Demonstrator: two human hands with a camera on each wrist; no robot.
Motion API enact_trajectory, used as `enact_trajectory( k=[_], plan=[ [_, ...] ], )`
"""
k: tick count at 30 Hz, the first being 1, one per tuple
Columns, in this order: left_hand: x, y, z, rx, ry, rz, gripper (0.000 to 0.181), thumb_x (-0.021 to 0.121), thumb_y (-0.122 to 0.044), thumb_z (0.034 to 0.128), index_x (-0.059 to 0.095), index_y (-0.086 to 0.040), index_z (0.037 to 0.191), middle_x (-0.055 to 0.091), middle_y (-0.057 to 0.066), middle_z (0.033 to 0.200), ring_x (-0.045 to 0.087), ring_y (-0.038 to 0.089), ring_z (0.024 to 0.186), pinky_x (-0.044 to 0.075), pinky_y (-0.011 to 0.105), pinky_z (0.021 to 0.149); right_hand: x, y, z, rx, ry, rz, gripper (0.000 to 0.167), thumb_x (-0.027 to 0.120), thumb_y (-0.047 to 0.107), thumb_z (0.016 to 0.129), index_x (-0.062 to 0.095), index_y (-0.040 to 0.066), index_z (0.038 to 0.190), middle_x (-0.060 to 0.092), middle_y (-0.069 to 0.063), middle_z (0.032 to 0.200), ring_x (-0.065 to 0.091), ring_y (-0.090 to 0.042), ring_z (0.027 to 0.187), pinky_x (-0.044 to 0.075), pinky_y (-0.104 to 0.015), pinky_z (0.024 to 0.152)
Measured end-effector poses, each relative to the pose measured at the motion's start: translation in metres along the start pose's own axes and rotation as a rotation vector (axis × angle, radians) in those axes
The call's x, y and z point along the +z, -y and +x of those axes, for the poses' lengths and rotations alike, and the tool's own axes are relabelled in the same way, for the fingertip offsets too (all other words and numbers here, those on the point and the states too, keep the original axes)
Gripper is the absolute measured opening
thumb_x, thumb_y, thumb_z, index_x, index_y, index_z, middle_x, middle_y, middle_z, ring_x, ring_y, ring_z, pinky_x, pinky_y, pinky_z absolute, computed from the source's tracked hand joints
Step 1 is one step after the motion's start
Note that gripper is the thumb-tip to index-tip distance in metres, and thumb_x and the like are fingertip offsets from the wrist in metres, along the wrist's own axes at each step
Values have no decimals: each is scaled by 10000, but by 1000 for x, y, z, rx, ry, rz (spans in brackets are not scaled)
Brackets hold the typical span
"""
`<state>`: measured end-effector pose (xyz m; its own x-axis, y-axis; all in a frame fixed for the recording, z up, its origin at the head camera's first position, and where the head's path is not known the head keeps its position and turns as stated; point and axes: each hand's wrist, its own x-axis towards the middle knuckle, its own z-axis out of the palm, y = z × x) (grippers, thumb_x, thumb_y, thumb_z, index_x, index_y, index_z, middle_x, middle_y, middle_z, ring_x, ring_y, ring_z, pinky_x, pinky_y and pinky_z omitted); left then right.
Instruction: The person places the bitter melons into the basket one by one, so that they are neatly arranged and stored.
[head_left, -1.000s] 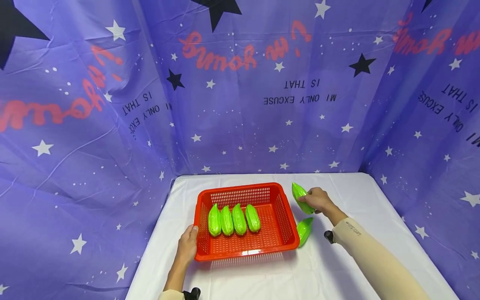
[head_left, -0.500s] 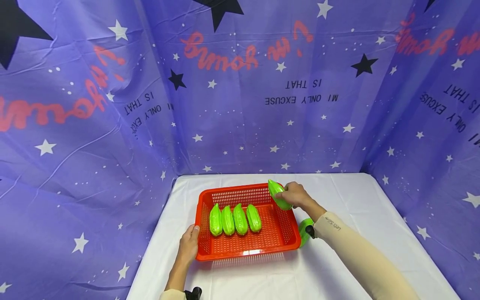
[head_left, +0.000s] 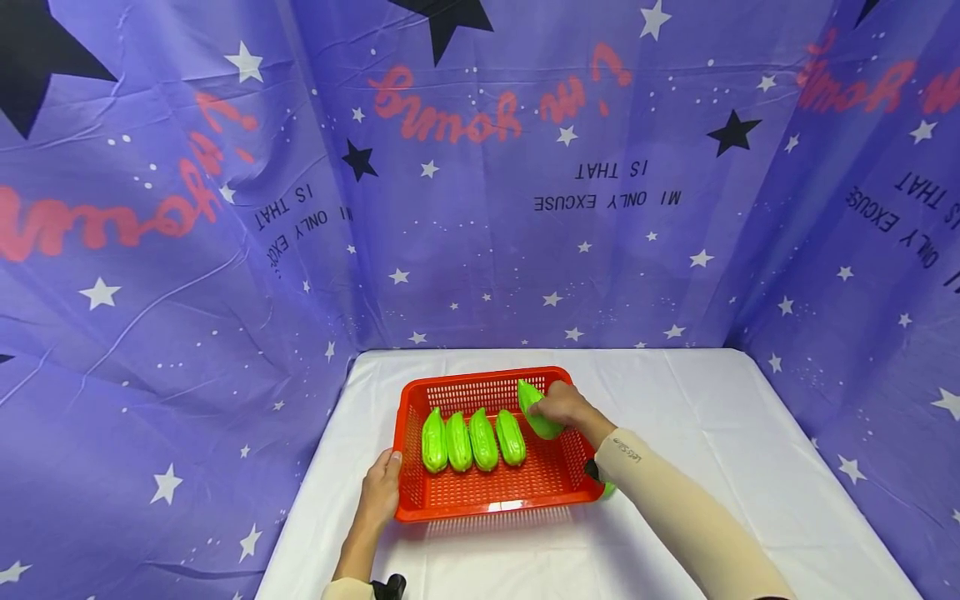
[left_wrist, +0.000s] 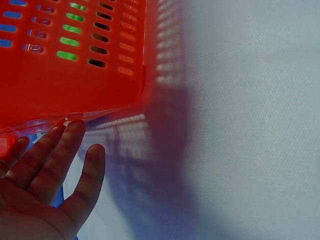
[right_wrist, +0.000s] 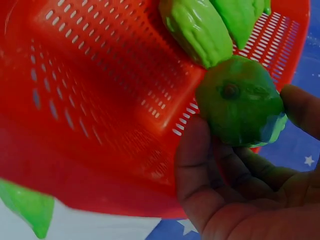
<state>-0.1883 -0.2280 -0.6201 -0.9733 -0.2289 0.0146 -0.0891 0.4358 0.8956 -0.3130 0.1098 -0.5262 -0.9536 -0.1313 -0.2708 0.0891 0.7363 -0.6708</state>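
In the head view a red plastic basket point(head_left: 498, 508) with slotted walls stands on the table. Several green bitter melons lie side by side in its left and middle part, the rightmost one point(head_left: 511, 438) nearest the right hand. My right hand point(head_left: 562, 406) grips another bitter melon point(head_left: 531, 400) between thumb and fingers, inside the basket's right end; its blunt end point(right_wrist: 240, 102) faces the right wrist camera. My left hand point(head_left: 379, 490) holds the basket's left rim, thumb on top; in the left wrist view its fingers point(left_wrist: 70, 150) reach under the rim at the outer wall.
One more bitter melon point(right_wrist: 27, 207) lies on the white cloth point(head_left: 675, 383) outside the basket's right side, mostly hidden by basket and forearm in the head view. Purple star-printed curtains point(head_left: 517, 283) enclose the table at the back and both sides.
My right hand has carried the gripped bitter melon leftward from beside the basket, over its right rim, and down into it. My left hand has stayed on the left rim.
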Motion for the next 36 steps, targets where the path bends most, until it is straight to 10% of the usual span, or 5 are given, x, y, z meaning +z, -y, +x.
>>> enact_trajectory(
  k=[16, 36],
  plan=[
    [1, -3, -2, -2, 15, -19, 464, 374, -348, 1113, 585, -20, 1366, 668, 200, 1184, 623, 359, 1110, 465, 494, 942, 31, -3, 5, 247, 121, 125, 247, 689, 98, 849, 559, -1, 1034, 560, -179, 958, 635, -366, 746, 583, -547, 578],
    [1, -2, -4, -6, -8, -15, 447, 379, -317, 1113, 590, -12, 1362, 668, 218, 1193, 622, 352, 1097, 460, 492, 946, 54, -9, 26, 198, 104, -135, 159, 585, 151, 917, 631, 2, 885, 590, -179, 838, 646, -320, 731, 569, -513, 552]
  ],
)
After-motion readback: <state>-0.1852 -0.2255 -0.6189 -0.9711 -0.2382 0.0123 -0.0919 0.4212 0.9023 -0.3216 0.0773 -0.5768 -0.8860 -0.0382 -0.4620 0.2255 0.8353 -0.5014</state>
